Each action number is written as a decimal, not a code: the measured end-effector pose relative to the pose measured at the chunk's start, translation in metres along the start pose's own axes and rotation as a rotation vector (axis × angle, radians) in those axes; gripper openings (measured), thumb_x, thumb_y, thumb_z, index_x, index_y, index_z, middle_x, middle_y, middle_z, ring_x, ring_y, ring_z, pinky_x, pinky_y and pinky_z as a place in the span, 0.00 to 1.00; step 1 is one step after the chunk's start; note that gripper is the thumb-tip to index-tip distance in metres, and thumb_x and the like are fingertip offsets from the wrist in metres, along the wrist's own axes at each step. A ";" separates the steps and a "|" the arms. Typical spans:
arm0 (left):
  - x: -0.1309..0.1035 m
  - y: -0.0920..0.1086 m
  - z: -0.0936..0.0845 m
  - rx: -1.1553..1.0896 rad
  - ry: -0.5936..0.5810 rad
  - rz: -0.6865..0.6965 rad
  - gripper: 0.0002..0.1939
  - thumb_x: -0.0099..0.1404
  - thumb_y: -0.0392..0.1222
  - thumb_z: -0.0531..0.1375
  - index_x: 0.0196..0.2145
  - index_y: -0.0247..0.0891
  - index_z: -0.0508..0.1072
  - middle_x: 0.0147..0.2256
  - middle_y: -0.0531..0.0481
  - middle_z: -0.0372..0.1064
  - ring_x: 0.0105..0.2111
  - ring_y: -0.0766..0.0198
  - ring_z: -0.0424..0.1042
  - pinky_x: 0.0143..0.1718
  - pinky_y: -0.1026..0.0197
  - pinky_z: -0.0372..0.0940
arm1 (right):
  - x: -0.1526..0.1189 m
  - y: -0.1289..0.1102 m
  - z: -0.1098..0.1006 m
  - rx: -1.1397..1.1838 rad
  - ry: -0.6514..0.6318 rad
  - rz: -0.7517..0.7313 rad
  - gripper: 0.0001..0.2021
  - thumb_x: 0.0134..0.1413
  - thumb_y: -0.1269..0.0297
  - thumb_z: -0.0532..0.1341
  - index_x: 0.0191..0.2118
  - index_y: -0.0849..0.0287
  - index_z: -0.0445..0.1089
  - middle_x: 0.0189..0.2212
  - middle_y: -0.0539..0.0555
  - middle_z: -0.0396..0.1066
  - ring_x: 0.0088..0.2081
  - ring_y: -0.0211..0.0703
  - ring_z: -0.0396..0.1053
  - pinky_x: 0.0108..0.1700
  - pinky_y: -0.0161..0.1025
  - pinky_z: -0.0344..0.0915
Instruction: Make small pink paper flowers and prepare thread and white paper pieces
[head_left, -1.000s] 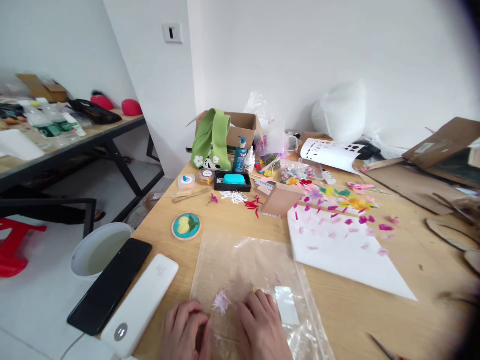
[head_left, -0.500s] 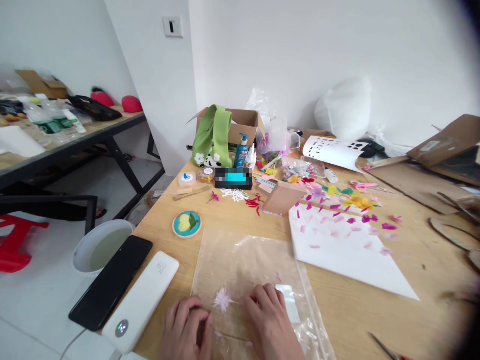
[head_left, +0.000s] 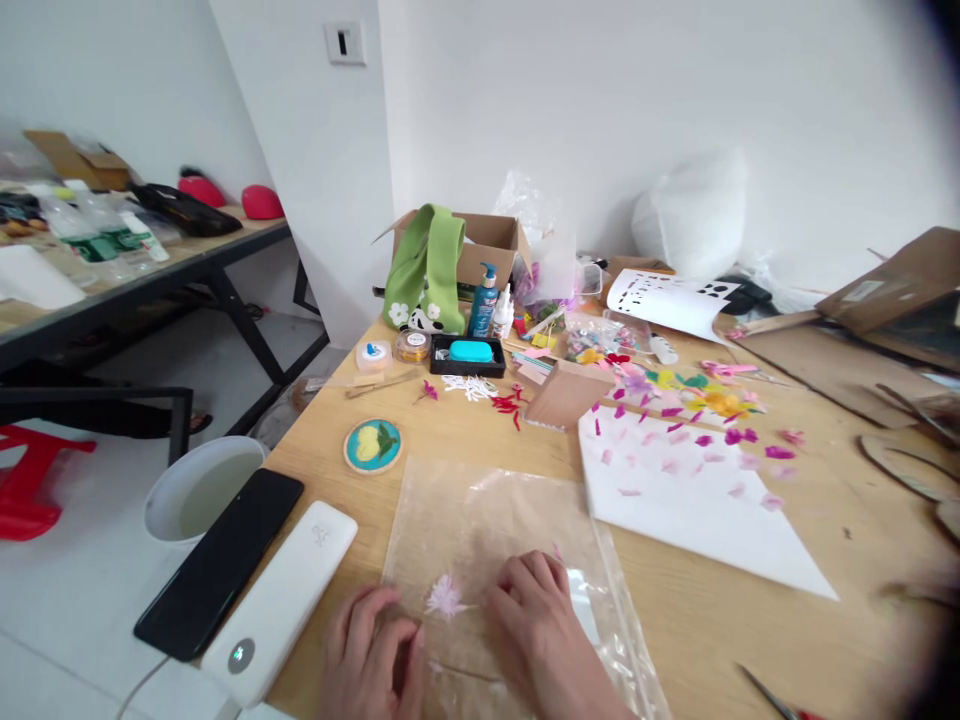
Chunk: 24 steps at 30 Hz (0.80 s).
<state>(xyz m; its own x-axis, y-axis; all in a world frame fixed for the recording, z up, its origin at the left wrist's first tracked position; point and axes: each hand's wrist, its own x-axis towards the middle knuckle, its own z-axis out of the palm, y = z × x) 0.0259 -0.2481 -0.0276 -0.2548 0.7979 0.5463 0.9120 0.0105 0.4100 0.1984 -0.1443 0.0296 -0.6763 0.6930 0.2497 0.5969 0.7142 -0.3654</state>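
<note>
While white power bank (head_left: 281,600) lies just left of left grip (head_left: 373,655), that hand curls loosely; can't tell whether fingertips hold anything. Pale pink flower (head_left: 445,596) between both grips, on clear plastic bag (head_left: 487,505). Right grip (head_left: 536,610) bent inward near flower's stem, contents hidden. Risks: slick bag sliding under hand pressure, dragging flower; fine petals creasing if pressed.

1. Pale pink flower (head_left: 445,596): frilly, petals splayed; lies on the plastic bag, toward its left edge.
2. Clear plastic bag (head_left: 510,510): flat, creased, glossy; lies on wooden table (head_left: 465,440), inward of the table's left edge.
</note>
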 end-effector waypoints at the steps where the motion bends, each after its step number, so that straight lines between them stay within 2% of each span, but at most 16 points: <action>1: 0.000 0.000 0.000 0.002 0.005 0.003 0.06 0.64 0.41 0.56 0.29 0.42 0.71 0.41 0.44 0.68 0.45 0.52 0.65 0.45 0.49 0.62 | 0.001 -0.001 -0.001 -0.004 -0.003 -0.002 0.10 0.55 0.77 0.61 0.26 0.57 0.63 0.30 0.48 0.64 0.35 0.42 0.59 0.45 0.44 0.54; 7: -0.001 -0.001 0.002 0.007 0.018 -0.005 0.07 0.64 0.42 0.56 0.28 0.43 0.71 0.40 0.44 0.68 0.45 0.52 0.65 0.45 0.49 0.62 | 0.002 0.001 0.001 0.054 -0.007 -0.018 0.09 0.55 0.75 0.61 0.27 0.57 0.63 0.29 0.49 0.64 0.35 0.43 0.59 0.44 0.44 0.54; 10: 0.000 0.000 0.002 0.003 0.017 -0.004 0.08 0.65 0.43 0.56 0.28 0.43 0.71 0.40 0.45 0.69 0.45 0.53 0.66 0.45 0.50 0.62 | 0.001 0.010 -0.005 0.089 -0.001 -0.003 0.11 0.57 0.78 0.57 0.27 0.58 0.62 0.30 0.50 0.64 0.35 0.43 0.59 0.44 0.45 0.54; 12: 0.001 0.001 0.001 0.002 0.018 -0.003 0.08 0.65 0.43 0.55 0.28 0.43 0.71 0.40 0.45 0.69 0.44 0.53 0.66 0.44 0.50 0.62 | 0.000 0.015 -0.005 0.100 0.056 0.016 0.11 0.59 0.79 0.53 0.27 0.58 0.63 0.30 0.50 0.64 0.34 0.43 0.60 0.42 0.45 0.54; 15: 0.001 0.001 0.001 0.005 0.018 -0.006 0.09 0.64 0.42 0.55 0.28 0.43 0.70 0.40 0.45 0.68 0.44 0.53 0.66 0.43 0.50 0.61 | -0.002 0.020 0.002 0.073 0.139 0.047 0.12 0.60 0.77 0.52 0.28 0.58 0.64 0.28 0.51 0.64 0.33 0.43 0.59 0.41 0.45 0.55; 20: 0.000 0.000 0.001 -0.001 0.003 -0.009 0.07 0.64 0.40 0.56 0.28 0.43 0.70 0.41 0.45 0.68 0.45 0.52 0.65 0.43 0.50 0.61 | -0.009 0.019 0.015 0.055 0.099 0.057 0.11 0.60 0.76 0.54 0.28 0.58 0.65 0.28 0.51 0.64 0.34 0.45 0.58 0.42 0.46 0.54; 24: 0.001 0.001 0.000 -0.003 0.000 0.006 0.06 0.63 0.38 0.57 0.29 0.42 0.70 0.41 0.44 0.67 0.44 0.52 0.65 0.44 0.50 0.60 | -0.008 0.016 0.019 0.092 0.140 0.076 0.12 0.59 0.79 0.52 0.26 0.59 0.64 0.27 0.52 0.63 0.34 0.45 0.57 0.42 0.46 0.53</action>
<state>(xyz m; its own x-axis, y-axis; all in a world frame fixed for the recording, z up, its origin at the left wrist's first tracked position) 0.0268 -0.2471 -0.0264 -0.2494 0.7981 0.5485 0.9125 0.0040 0.4090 0.2051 -0.1399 0.0051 -0.5603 0.7561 0.3381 0.5975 0.6517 -0.4672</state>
